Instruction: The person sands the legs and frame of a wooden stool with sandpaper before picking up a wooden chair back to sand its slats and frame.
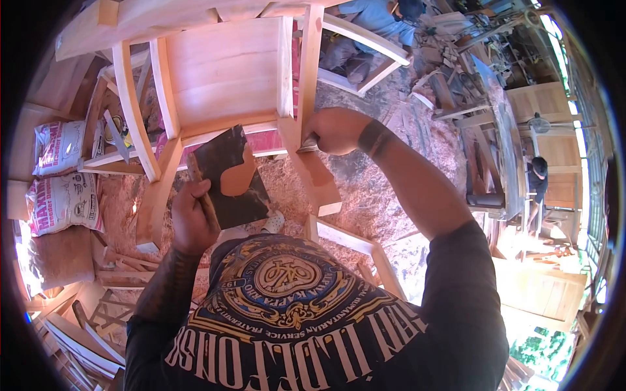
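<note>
My left hand (194,218) is closed on the edge of a dark flat board (228,176), which carries an orange-brown patch of paste (238,177). My right hand (332,132) grips a small flat tool (309,143), mostly hidden by the fingers, with its tip against the wooden leg of a chair frame (228,72). Along that leg, below the tool, runs a smear of the same orange-brown colour (317,171). The chair frame is pale wood with a broad flat panel.
Two printed sacks (65,202) stand at the left beside wooden pieces. Another wooden frame (355,241) lies close to my body. A person (375,29) is at the top, and another person (538,186) is far right. Sawdust covers the floor (391,195).
</note>
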Demonstrator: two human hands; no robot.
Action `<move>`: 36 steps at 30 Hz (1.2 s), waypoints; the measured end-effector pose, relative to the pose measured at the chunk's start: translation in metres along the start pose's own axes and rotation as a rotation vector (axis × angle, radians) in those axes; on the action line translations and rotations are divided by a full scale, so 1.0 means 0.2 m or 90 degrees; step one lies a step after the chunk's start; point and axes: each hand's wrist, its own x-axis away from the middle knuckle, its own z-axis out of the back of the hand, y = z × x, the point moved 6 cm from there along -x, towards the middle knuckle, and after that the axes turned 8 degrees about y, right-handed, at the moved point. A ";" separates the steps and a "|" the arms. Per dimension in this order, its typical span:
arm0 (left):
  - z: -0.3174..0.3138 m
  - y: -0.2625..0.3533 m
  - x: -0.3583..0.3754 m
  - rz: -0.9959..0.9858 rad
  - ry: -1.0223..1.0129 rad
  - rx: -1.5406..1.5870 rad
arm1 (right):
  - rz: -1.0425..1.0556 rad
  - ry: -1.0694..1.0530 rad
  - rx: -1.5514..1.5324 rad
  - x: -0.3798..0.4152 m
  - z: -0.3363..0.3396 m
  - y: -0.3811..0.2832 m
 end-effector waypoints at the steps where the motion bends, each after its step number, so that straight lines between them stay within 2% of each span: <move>1: -0.02 0.00 0.02 0.010 -0.004 0.011 | 0.003 -0.012 -0.007 0.00 -0.01 0.00; 9: -0.10 -0.03 0.05 0.023 -0.022 0.035 | 0.012 -0.081 -0.086 0.11 0.09 -0.10; 12: -0.12 -0.02 0.04 0.001 -0.043 0.041 | -0.010 -0.059 -0.068 0.24 0.13 -0.19; 18: -0.11 -0.03 -0.02 0.001 -0.082 0.048 | 0.070 0.095 -0.053 0.51 0.12 -0.30; 21: -0.21 -0.01 0.01 0.003 -0.111 0.041 | 0.119 0.161 -0.059 0.65 0.15 -0.38; 29: -0.21 -0.05 -0.06 0.031 -0.089 0.029 | 0.131 0.305 0.046 0.87 0.06 -0.49; 30: -0.21 -0.06 -0.07 0.028 -0.081 0.019 | 0.138 0.276 0.033 0.89 0.06 -0.49; 32: -0.23 -0.05 -0.06 0.010 -0.152 0.026 | 0.155 0.214 0.011 0.92 0.06 -0.50; 33: -0.24 -0.04 -0.05 -0.002 -0.185 0.031 | 0.123 0.171 -0.023 0.92 0.03 -0.47; 36: -0.23 -0.02 -0.04 -0.023 -0.159 -0.012 | 0.091 0.215 -0.147 0.82 0.13 -0.28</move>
